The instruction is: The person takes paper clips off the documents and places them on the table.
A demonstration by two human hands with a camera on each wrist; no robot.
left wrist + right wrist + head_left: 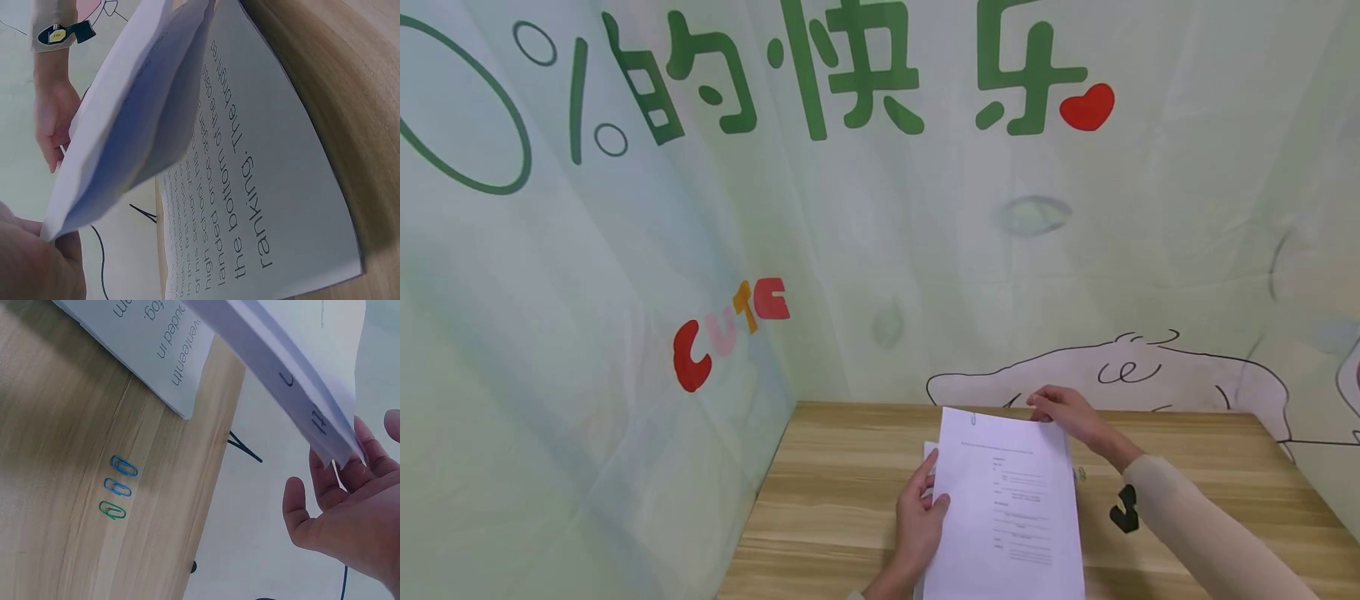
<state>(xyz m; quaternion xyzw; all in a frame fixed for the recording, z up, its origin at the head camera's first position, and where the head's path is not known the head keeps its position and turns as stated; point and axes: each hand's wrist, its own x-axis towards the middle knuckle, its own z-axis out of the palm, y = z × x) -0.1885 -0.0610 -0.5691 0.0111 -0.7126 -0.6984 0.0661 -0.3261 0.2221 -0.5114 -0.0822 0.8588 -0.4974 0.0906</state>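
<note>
My left hand [919, 521] grips a bundle of printed sheets [1000, 508] by its left edge, thumb in front and fingers behind. A blue paper clip [973, 419] sits at the bundle's top edge. The bundle is tilted up off the table, its pages slightly fanned in the left wrist view. At its top right corner is my right hand [1067, 410]; in the right wrist view its loosely bent fingers [359, 478] touch the corner and the thumb stands apart. Below lies another stack of paper [269, 187] with large print.
Three loose paper clips, two blue [124, 466] [117, 487] and one green [112, 510], lie in a row on the wooden table [827, 483], right of the lower stack. A printed fabric backdrop [880, 250] rises behind the table and along its left side.
</note>
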